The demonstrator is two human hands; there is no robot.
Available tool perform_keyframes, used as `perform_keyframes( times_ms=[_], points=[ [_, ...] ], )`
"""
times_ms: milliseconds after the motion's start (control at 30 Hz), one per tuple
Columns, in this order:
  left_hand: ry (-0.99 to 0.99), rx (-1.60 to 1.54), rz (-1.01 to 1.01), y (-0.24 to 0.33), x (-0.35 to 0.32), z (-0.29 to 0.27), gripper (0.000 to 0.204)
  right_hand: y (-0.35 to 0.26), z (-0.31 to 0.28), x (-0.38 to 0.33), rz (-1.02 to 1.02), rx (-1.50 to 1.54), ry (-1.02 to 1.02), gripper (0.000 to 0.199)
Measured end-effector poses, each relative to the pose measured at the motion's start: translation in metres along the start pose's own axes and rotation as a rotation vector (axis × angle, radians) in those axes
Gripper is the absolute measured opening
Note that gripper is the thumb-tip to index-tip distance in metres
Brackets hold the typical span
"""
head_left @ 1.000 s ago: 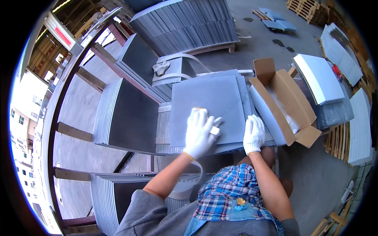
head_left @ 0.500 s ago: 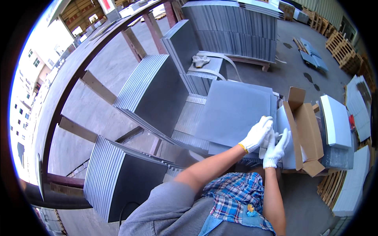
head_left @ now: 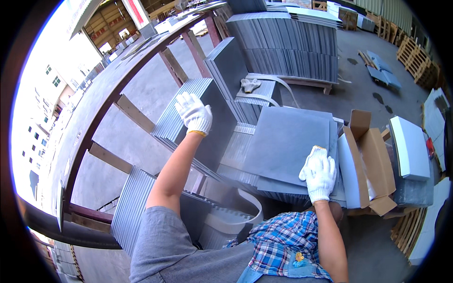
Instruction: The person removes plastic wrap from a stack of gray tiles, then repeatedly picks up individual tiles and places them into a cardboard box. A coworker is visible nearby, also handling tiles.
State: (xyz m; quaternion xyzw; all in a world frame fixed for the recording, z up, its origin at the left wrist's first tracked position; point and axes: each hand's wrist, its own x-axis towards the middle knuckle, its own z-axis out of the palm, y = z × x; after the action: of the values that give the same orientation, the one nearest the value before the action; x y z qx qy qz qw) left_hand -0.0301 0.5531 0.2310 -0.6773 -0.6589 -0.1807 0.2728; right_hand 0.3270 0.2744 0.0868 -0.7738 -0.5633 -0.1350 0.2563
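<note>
Fingers of right hand (head_left: 320, 173) rest on smooth grey tile (head_left: 288, 141).

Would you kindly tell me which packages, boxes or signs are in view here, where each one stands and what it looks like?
Open brown cardboard box: right of the flat grey tile stack, beside the right hand; flaps up, pale tile inside.
White flat rectangular packages: stacked right of the box.
Red and white signboard: top left, on the distant building; long and narrow.
</note>
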Motion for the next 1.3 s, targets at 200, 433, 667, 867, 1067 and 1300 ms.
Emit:
perform_keyframes(
  times_ms=[200,433,667,867,1067,1300],
  points=[
    [0.164,0.118,0.114,-0.011,-0.016,0.004,0.053,-0.005,-0.003,0.001,0.023,0.059,-0.012,0.049],
    [0.139,0.081,0.118,-0.013,-0.001,0.031,0.020,-0.005,-0.001,-0.003,0.059,0.055,-0.024,0.053],
    [0.151,0.060,0.133,-0.006,0.006,0.039,0.014,-0.001,-0.002,-0.002,0.071,0.039,-0.093,0.054],
    [0.222,-0.017,0.118,-0.014,0.008,0.053,0.014,-0.001,0.000,-0.002,0.030,0.025,-0.082,0.052],
    [0.215,0.028,0.122,-0.009,0.009,0.048,0.013,0.004,0.005,-0.005,0.022,0.030,-0.046,0.051],
    [0.175,0.097,0.151,-0.013,0.006,0.040,0.013,0.000,0.002,-0.003,0.042,0.031,-0.068,0.051]
  ],
)
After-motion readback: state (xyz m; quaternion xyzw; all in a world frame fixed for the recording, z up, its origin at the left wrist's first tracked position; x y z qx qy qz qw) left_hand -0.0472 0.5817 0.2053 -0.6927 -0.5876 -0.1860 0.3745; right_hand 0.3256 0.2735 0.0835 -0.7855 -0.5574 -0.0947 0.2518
